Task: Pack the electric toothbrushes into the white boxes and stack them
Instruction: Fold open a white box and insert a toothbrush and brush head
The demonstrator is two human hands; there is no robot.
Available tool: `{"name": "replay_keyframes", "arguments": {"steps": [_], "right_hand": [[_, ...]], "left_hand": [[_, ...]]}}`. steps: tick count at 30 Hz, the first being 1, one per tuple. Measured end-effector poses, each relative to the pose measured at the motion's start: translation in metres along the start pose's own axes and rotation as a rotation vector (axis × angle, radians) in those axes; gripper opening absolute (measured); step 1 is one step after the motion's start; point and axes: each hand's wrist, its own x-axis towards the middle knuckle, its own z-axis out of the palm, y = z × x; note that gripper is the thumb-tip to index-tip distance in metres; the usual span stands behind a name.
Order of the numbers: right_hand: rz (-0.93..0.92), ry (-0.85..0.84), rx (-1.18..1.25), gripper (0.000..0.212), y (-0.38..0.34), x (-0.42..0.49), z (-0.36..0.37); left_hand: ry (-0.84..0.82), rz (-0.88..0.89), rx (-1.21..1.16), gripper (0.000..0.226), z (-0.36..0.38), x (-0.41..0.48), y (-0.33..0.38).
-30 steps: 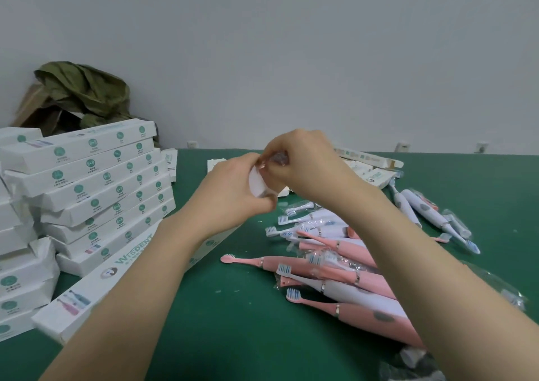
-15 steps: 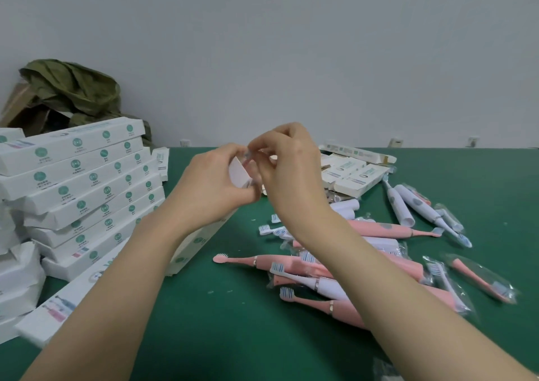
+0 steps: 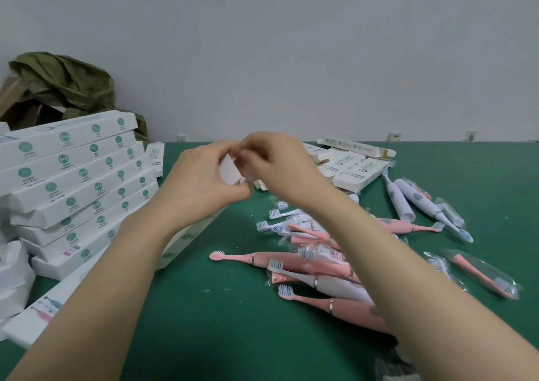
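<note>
We note left grip point(image 3: 201, 182) clasping white box point(image 3: 229, 173) end, right grip point(image 3: 280, 170) pinching same end; contact blurred, box middle hidden behind left forearm point(image 3: 140, 240).

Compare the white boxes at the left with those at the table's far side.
The left boxes are stacked in a tall, tidy pile; the far boxes lie loose and low. The left boxes show round green marks; the far boxes show mostly lettering. Both are long and white.

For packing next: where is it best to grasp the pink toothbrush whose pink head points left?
Probably pinch the pink toothbrush from above, around its gold ring: that end lies bare on the green table, while its thick handle runs under the pile.
</note>
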Motion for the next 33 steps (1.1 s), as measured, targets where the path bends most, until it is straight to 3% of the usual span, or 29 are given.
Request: {"name": "replay_keyframes", "arguments": {"steps": [2,4,7,10,15,20,24,27,29,33], "right_hand": [[0.087,0.159,0.240,0.018,0.024,0.011,-0.019],[0.219,0.201,0.183,0.019,0.060,0.026,-0.036],[0.332,-0.162,-0.343,0.016,0.118,0.035,-0.045],[0.348,-0.434,-0.572,0.020,0.154,0.030,-0.034],[0.319,-0.508,-0.666,0.036,0.170,0.032,-0.025],[0.271,-0.551,-0.772,0.025,0.175,0.030,-0.022],[0.260,-0.293,-0.592,0.017,0.169,0.029,-0.028],[0.232,-0.125,-0.320,0.014,0.148,0.025,-0.033],[0.265,-0.062,0.008,0.020,0.123,0.021,-0.036],[0.246,-0.063,0.777,0.012,0.062,0.010,-0.038]], "left_hand": [[0.014,-0.020,0.028,0.055,0.002,0.001,-0.003],[0.010,-0.020,0.037,0.065,0.003,0.002,-0.006],[0.000,-0.001,0.024,0.067,0.004,0.002,-0.007],[-0.004,0.000,0.028,0.067,0.004,0.002,-0.008],[0.001,0.017,0.021,0.067,0.003,0.003,-0.009],[-0.007,0.020,0.014,0.066,0.003,0.003,-0.009],[-0.005,0.024,0.010,0.066,0.004,0.003,-0.010],[-0.017,0.030,0.006,0.067,0.005,0.004,-0.011],[-0.023,0.029,0.017,0.067,0.007,0.003,-0.011],[-0.029,0.029,0.018,0.065,0.008,0.002,-0.008]]}}
